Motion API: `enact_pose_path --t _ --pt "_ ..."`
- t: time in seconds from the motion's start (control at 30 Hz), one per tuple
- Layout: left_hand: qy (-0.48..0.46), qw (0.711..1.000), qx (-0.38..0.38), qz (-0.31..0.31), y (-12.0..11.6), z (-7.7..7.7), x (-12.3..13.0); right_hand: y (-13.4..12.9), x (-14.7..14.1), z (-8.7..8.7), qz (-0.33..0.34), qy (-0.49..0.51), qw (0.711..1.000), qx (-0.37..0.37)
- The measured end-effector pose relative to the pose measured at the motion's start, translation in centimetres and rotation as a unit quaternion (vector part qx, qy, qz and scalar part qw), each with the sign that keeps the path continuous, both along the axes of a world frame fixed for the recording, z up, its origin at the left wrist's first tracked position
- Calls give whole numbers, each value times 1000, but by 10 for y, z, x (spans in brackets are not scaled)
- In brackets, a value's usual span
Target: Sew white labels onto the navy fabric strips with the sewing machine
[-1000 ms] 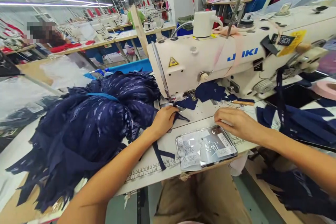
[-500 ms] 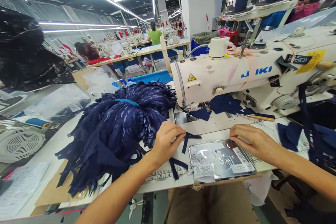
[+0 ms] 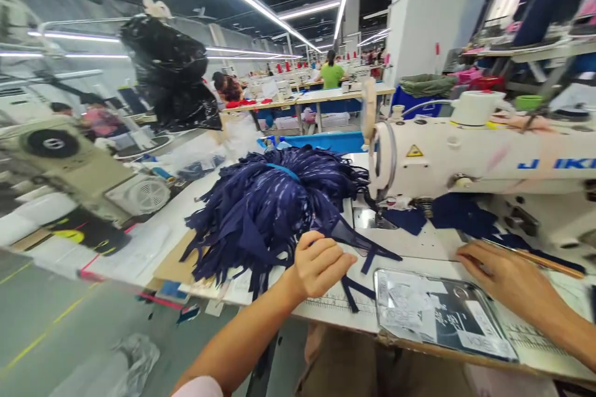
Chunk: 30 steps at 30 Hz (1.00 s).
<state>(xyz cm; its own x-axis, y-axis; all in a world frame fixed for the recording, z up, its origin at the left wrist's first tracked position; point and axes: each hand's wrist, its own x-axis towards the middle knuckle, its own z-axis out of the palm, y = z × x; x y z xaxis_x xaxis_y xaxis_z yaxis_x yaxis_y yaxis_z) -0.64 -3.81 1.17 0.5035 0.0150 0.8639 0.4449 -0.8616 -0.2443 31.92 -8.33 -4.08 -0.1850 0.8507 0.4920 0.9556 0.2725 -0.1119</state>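
My left hand [image 3: 323, 263] is curled closed in front of a large bundle of navy fabric pieces [image 3: 274, 205] bound with a blue band [image 3: 283, 171]. What its fingers hold, if anything, is hidden. Behind the knuckles, a navy piece with a sheer panel [image 3: 356, 240] stretches from the bundle towards the right, ending in narrow strips. My right hand [image 3: 507, 276] rests palm down near the sewing machine bed, fingers bent and slightly apart, with nothing visible in them. Just behind it lies a thin tool with a wooden handle [image 3: 552, 262].
A white sewing machine [image 3: 428, 158] stands behind my hands, with navy cut pieces [image 3: 465, 216] under its arm. At the table's front edge lies a clear-covered metal tin with labels [image 3: 442, 313]. A narrow navy strip [image 3: 356, 293] lies beside it. A black plastic bag [image 3: 167, 74] hangs at left.
The view has turned left. My left hand has moved off the navy strip ends towards the bundle, uncovering the sheer piece. My right hand has shifted from the tin's corner towards the wooden-handled tool.
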Motion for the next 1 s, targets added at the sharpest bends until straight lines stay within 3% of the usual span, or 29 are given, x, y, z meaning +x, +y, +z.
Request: enact_pose_path --t 0.17,0.3,0.4,0.53,0.63,0.73,0.9,1.0 --pt "12 999 46 13 1 -2 -7 2 -3 -5 41 13 998 50" --pt "20 999 51 5 0 -1 -7 3 -6 -2 42 28 999 20" --pt "25 999 46 -13 -1 -3 -5 2 -24 11 90 87 992 -15" --pt "31 998 36 -34 -2 -8 0 -2 -73 40 198 169 965 -20" --pt "30 999 14 -42 -6 -11 5 -2 -107 59 269 202 940 -59" --pt "-1 999 -34 -26 -13 -12 8 -1 -128 70 299 238 918 -105" --pt "-50 995 -85 -31 -19 -15 8 -1 -140 76 261 317 875 -256" --pt "-50 994 -90 -38 -19 -17 6 -1 -144 78 244 342 856 -303"
